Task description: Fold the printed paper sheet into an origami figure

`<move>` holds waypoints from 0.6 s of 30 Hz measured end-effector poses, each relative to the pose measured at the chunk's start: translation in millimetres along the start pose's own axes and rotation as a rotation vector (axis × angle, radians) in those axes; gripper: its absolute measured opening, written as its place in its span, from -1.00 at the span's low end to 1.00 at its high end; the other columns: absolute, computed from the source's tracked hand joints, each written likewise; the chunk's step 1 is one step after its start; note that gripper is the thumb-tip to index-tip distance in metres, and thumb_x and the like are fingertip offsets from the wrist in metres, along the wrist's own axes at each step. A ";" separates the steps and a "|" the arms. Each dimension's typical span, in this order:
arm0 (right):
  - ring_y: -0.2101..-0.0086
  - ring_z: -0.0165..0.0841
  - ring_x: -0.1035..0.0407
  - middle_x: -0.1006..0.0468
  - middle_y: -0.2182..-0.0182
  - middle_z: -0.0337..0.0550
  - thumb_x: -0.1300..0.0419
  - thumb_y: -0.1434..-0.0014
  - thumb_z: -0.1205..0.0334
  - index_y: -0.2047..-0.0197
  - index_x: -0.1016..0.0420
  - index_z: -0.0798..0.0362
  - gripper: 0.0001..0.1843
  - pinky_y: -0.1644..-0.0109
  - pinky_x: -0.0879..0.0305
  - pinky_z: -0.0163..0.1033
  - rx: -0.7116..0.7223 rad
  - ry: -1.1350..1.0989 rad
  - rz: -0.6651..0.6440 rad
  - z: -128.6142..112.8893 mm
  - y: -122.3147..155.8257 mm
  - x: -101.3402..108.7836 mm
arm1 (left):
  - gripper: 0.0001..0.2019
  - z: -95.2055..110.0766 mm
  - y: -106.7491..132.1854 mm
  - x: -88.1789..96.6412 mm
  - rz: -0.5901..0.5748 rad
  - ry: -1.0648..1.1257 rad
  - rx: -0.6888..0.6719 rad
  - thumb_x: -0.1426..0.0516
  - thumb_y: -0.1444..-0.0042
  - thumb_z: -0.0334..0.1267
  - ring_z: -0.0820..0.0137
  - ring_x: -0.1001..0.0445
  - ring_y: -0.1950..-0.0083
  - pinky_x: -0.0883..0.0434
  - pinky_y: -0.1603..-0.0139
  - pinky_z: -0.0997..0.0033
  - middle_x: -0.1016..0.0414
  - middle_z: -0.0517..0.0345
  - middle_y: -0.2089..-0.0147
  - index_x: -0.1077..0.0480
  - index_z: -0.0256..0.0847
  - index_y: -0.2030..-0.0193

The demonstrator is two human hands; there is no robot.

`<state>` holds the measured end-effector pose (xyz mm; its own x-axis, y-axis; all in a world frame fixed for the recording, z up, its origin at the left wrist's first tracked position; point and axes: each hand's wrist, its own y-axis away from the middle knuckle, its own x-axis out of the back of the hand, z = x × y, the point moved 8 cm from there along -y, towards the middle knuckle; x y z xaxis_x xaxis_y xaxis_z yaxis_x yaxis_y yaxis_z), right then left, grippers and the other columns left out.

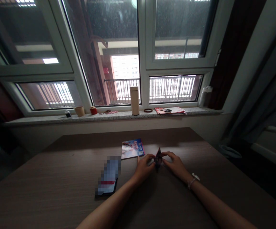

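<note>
Both grips, left hand (144, 166) and right hand (176, 163), pinch a folded paper (158, 158) at opposite sides, over the worktop (56, 178), right of lower centre in the frame. Some folding seems done; how much is left, I cannot tell.

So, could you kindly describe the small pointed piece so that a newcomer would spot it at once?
At the brown table, look right of the flat booklet. Between the left hand and right hand is the dark pointed piece, the only thing held.
</note>
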<state>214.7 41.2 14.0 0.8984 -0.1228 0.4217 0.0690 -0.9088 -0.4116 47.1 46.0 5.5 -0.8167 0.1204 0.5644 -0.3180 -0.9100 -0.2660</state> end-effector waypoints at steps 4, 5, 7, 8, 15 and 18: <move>0.01 -0.23 -0.38 -0.55 0.09 -0.10 -0.19 -0.06 0.26 0.04 -0.52 0.01 -0.65 -0.17 -0.24 -0.07 0.020 0.017 -0.007 7.1 0.5 1.0 | -0.74 -1.6 -1.5 0.5 -0.013 -0.025 -0.001 -0.10 -0.12 -0.29 0.21 -0.42 -0.14 0.32 -0.39 -0.14 -0.53 0.16 -0.04 -0.41 -0.07 0.03; 0.00 -0.24 -0.37 -0.54 0.06 -0.10 -0.19 -0.05 0.27 -0.01 -0.49 -0.01 -0.60 -0.19 -0.23 -0.05 0.020 0.019 0.002 9.6 0.8 1.8 | -0.73 -1.2 -1.8 0.8 -0.017 -0.041 -0.005 -0.10 -0.12 -0.30 0.22 -0.41 -0.15 0.28 -0.40 -0.10 -0.53 0.15 -0.05 -0.41 -0.07 0.02; -0.03 -0.25 -0.35 -0.51 0.01 -0.12 -0.18 -0.06 0.28 -0.09 -0.44 -0.04 -0.52 -0.22 -0.20 -0.03 0.032 0.021 -0.006 12.1 1.6 1.7 | -0.71 -0.5 -2.1 1.3 -0.024 -0.069 -0.010 -0.10 -0.11 -0.32 0.23 -0.40 -0.16 0.20 -0.41 -0.04 -0.53 0.13 -0.06 -0.42 -0.07 0.01; -0.04 -0.25 -0.33 -0.50 -0.01 -0.13 -0.18 -0.07 0.29 -0.12 -0.42 -0.07 -0.50 -0.22 -0.19 -0.02 0.045 0.026 -0.024 11.9 2.0 0.8 | -0.71 -0.2 -2.2 1.8 -0.023 -0.076 -0.012 -0.09 -0.11 -0.32 0.24 -0.40 -0.16 0.17 -0.40 -0.02 -0.53 0.13 -0.06 -0.42 -0.07 0.02; -0.06 -0.23 -0.30 -0.49 -0.02 -0.12 -0.14 -0.10 0.35 -0.11 -0.44 -0.11 -0.51 -0.23 -0.16 0.02 0.131 0.059 -0.128 -2.2 3.8 -3.2 | -0.72 -1.6 -2.4 6.1 0.024 -0.076 -0.042 -0.10 -0.08 -0.36 0.25 -0.43 -0.09 -0.17 -0.28 0.17 -0.55 0.12 0.01 -0.47 -0.12 0.06; -0.06 -0.23 -0.28 -0.48 -0.01 -0.12 -0.10 -0.08 0.41 -0.07 -0.48 -0.11 -0.51 -0.24 -0.15 0.02 0.140 0.066 -0.144 -4.0 4.8 -4.4 | -0.70 -5.8 -3.0 5.7 0.030 -0.063 -0.050 -0.12 -0.06 -0.38 0.26 -0.43 -0.08 -0.24 -0.22 0.21 -0.55 0.12 0.01 -0.47 -0.12 0.05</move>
<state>209.4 35.8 13.4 0.8449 -0.0251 0.5343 0.2586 -0.8552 -0.4491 40.7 51.8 5.0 -0.7946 0.0665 0.6035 -0.3186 -0.8918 -0.3212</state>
